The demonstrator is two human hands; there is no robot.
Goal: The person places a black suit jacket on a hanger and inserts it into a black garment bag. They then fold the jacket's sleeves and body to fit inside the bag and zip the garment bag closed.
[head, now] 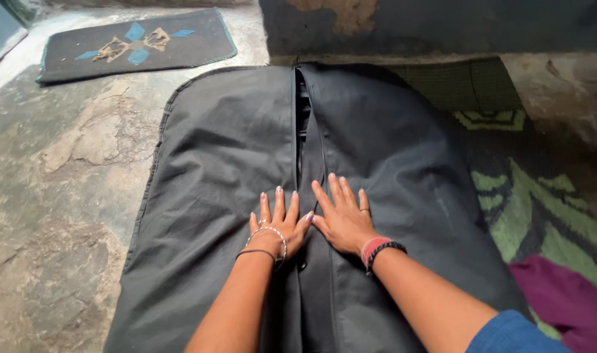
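A dark grey garment bag lies flat on the floor, its centre zip seam running away from me and gaping a little near the far end. My left hand presses flat on the bag just left of the seam, fingers spread, bangles and a black cord on the wrist. My right hand lies flat just right of the seam, a ring on one finger, red and black bands on the wrist. The two thumbs nearly touch over the seam. Neither hand holds anything.
Rough stone floor spreads to the left. A dark doormat with a blue and tan pattern lies at the far left. A green patterned rug lies under the bag's right side, with purple cloth at the lower right. A dark wall stands behind.
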